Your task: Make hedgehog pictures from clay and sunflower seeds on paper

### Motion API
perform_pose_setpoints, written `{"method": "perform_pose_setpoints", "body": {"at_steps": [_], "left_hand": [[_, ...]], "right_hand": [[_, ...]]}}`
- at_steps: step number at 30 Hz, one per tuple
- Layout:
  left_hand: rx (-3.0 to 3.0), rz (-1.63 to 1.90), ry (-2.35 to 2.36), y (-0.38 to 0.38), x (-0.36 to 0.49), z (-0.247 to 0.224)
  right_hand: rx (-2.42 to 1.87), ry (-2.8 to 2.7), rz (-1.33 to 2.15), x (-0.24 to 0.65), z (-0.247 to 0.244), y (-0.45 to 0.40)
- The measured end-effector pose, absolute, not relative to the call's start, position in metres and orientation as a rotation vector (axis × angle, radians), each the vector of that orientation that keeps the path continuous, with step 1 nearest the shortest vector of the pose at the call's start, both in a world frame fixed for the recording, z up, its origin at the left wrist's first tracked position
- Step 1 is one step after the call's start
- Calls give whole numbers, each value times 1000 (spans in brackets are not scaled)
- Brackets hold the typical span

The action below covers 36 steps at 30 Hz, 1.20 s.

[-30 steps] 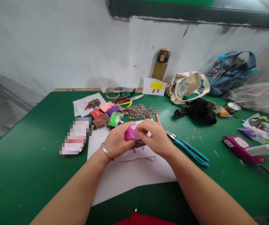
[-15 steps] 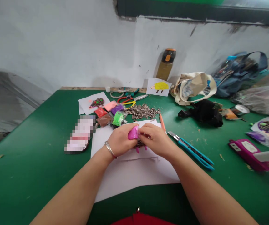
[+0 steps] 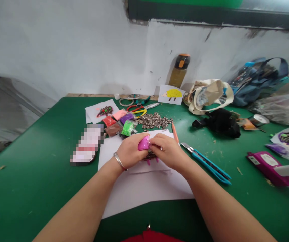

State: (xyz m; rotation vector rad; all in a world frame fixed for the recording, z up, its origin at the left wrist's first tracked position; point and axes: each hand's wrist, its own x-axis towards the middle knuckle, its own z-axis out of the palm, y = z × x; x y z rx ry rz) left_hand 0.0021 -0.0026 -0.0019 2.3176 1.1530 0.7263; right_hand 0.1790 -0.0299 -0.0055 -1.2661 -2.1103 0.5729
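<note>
A small packet of pink modelling clay [image 3: 143,144] is gripped in my left hand [image 3: 129,149], between thumb and fingers. My right hand [image 3: 167,149] pinches at the packet's right edge; its fingertips are partly hidden. Below both hands, white paper sheets [image 3: 144,190] lie on the green table [image 3: 33,188]. On the top sheet is a dark seed-covered shape [image 3: 150,155] with small pink legs, mostly covered by my hands. Just beyond are clay packets in several colours, among them a green packet [image 3: 128,128], and a pile of striped sunflower seeds [image 3: 154,121].
A phone [image 3: 87,144] lies left of the paper. On the right are a blue utility knife [image 3: 206,163], an orange pen [image 3: 175,132] and a magenta device [image 3: 272,168]. Scissors [image 3: 144,107], a hedgehog drawing [image 3: 171,94], a bottle [image 3: 179,70] and bags [image 3: 210,95] stand along the wall.
The view has shifted very slightly. Both hands stay at the pink clay packet, with hardly any visible movement.
</note>
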Motion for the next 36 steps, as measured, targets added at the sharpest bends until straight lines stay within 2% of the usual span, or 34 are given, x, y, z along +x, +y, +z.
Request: {"method": "perform_pose_setpoints", "body": {"at_steps": [22,27,32,36], "left_hand": [[2243,719,1213,-3,4,1],[2242,710,1280,-2,2,-1],[2240,710,1263,-2,3,-1],[2168,744,1338,-3,3,3]], "right_hand": [[-1310,-2124,435,176,-10,-31],[-1319,-2069,587,175,-8,-30],[-1338,-2042,586,175,-9,-31],[-1334,-1623,995,174,-6,-31]]}}
